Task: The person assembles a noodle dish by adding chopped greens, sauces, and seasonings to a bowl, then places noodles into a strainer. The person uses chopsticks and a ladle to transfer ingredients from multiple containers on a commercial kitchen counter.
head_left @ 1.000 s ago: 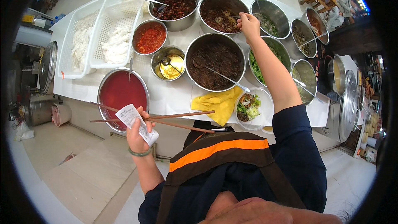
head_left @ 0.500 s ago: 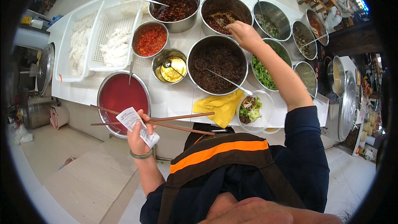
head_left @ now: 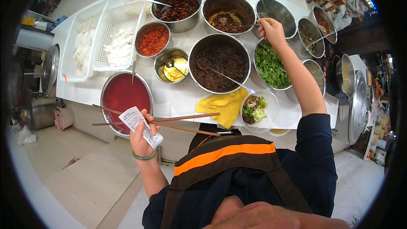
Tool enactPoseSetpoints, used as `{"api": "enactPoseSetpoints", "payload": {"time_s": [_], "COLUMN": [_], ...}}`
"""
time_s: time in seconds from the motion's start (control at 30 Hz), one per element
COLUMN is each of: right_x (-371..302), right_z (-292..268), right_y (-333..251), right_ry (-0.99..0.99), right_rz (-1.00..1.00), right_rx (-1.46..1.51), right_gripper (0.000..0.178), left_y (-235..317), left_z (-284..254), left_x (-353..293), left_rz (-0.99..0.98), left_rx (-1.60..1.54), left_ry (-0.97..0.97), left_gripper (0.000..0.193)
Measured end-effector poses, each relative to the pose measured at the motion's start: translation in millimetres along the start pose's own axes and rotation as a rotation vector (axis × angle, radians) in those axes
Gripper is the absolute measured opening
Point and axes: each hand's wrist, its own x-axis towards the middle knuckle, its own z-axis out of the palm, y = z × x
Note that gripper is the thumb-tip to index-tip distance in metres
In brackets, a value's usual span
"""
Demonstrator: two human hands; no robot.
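Observation:
My left hand [head_left: 143, 138] is closed on a white printed paper slip [head_left: 136, 121] and a pair of long brown chopsticks [head_left: 186, 118], which cross in front of the bowl of red liquid [head_left: 127, 95]. Over the right rim of a steel pot of dark, oily, crumbly filling [head_left: 224, 20], my right hand [head_left: 272, 33] pinches the handle of a spoon [head_left: 248, 26]. The spoon's far end reaches into that pot and is hard to make out. Below my right forearm stands a pot of chopped greens [head_left: 270, 65]. A clear plastic bowl [head_left: 273, 112] holds greens and dark bits.
White baskets of noodles [head_left: 101, 55] stand at the left. Around the middle are a pot of dark minced topping [head_left: 220, 65], a bowl of red chopped chilli [head_left: 153, 41] and a small yellow-filled pot [head_left: 174, 68]. A yellow cloth [head_left: 220, 109] lies at the table's near edge.
My right hand has moved right and slightly nearer, from over the oily pot to its right rim, and the spoon handle now shows. My left hand has barely moved.

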Motion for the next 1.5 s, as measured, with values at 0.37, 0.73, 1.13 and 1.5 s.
{"api": "enactPoseSetpoints", "payload": {"time_s": [0.37,0.73,1.13,1.5], "right_x": [-5,-92,-361,-374], "right_z": [-26,-98,-173,-175], "right_y": [6,-55,-5,45], "right_ry": [0.228,0.139,-0.048,0.208], "right_rz": [0.099,-0.026,-0.451,-0.111], "right_rx": [0.209,0.344,-0.443,0.018], "right_gripper": [0.022,0.025,0.012,0.015], "left_y": [-1,-5,-18,-27], "left_z": [14,38,95,129], "left_x": [-15,-28,-31,-48], "left_rz": [0.016,0.006,0.002,-0.012], "left_rx": [0.024,0.000,0.070,0.076], "left_ry": [-0.009,-0.025,-0.175,-0.239], "left_gripper": [0.038,0.038,0.040,0.039]}}
